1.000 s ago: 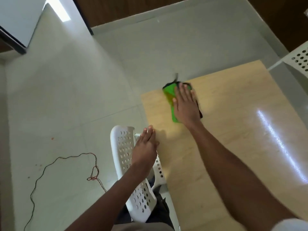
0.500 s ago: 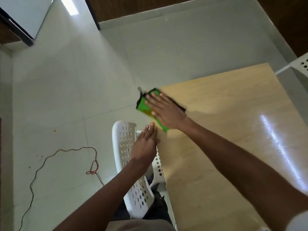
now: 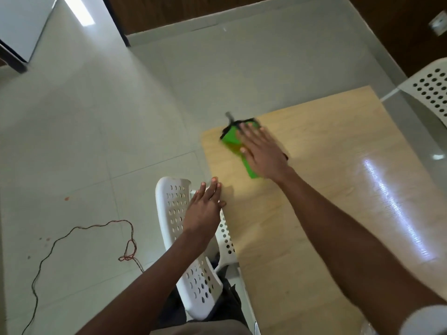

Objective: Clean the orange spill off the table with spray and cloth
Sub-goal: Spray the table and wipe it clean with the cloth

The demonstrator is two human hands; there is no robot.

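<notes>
Table (image 3: 338,213): pale wood top, the largest item we logged; it carried the cloth at its far left corner and ran back towards us beneath both arms.
Chair (image 3: 179,213): white, perforated, directly under our left hand.
Right hand (image 3: 262,151): fingers straight and spread, palm pressed flat on the cloth; nothing clasped.
Left hand (image 3: 205,209): fingers straight, held at the table's near left edge, holding nothing; well short of the cloth.
Cloth (image 3: 233,141): green with a dark border, under our right palm and showing to its left; long axis ran from the corner back towards us. We judged the right hand alone placed to wipe.
Spill: a faint orange tinge on the cloth; none we could make out on the wood.
Spray: not in view.
Writing: none legible.
</notes>
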